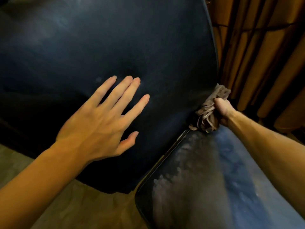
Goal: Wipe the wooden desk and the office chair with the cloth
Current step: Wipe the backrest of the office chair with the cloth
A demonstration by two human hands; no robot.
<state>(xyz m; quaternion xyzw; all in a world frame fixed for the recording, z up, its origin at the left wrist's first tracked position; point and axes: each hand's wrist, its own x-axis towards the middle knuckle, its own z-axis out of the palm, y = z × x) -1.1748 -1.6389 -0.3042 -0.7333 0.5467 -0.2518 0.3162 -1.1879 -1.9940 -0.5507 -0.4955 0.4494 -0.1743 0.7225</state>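
The office chair fills most of the view: a dark, shiny padded seat [115, 38] and a dusty, worn armrest [189, 171] at the lower right. My left hand [102, 119] hovers flat over or rests on the seat with its fingers spread and nothing in it. My right hand [224, 111] is clenched on a crumpled grey-brown cloth [209, 109], which presses on the far end of the armrest where it meets the seat's right edge. The wooden desk is out of view.
Orange-brown curtain folds [264, 55] hang just behind the chair on the right, close to my right hand. A beige floor [82, 204] shows below the seat at the lower left.
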